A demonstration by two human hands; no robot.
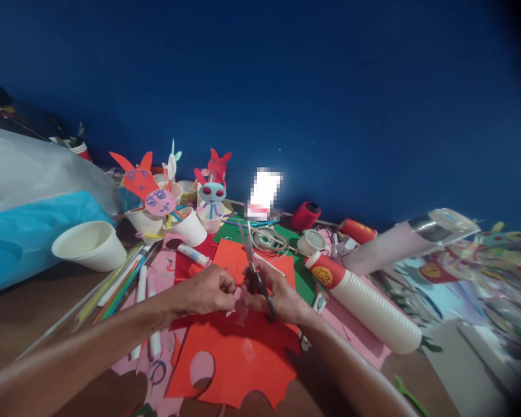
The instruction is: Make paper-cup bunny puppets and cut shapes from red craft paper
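Both hands meet over the red-orange paper (pixel 252 353), whose lower edge has curved cut-outs. A pair of scissors (pixel 250 256) with dark handles rests in my right hand (pixel 282 292), blades pointing up and away. My left hand (pixel 212 289) is closed, its fingertips pinching a small pink paper piece (pixel 239 295), which the right fingers also touch. A pink paper oval (pixel 202 369) lies on the red-orange sheet at the lower left. Behind the hands, a glue tube (pixel 194 255) lies on darker red paper.
White paper cups (pixel 91 246) and animal-face paper figures (pixel 141 182) stand at the left. Colored sticks (pixel 124 284) lie nearby. A cup stack (pixel 369 307) lies at the right, by a wrapped roll (pixel 386 243). A lit, blurred screen (pixel 264 192) stands against the blue wall (pixel 286 87).
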